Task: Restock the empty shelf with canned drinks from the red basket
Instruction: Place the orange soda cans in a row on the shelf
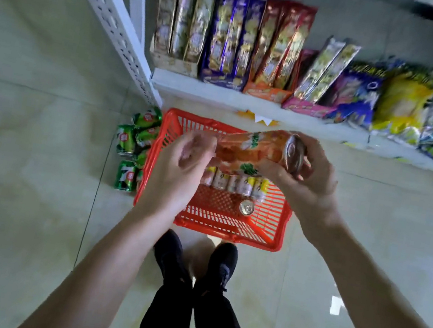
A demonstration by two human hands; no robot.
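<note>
Looks fairly early on: the right hand (306, 174) grips an orange can (252, 152) by its top end above the red basket (153, 152) on the floor, the left hand (187, 158) curls at its base, more cans (235, 183) wait inside, empty shelf not in view.

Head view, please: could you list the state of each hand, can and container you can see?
orange cans: lying sideways, held above the basket
left hand: fingers curled at the cans' bottom end
right hand: grips the cans' top end
red basket: on the floor, partly filled
cans in basket: a row lying down, one upright
green cans: clustered on the floor left of the basket
snack shelf: stocked
</note>
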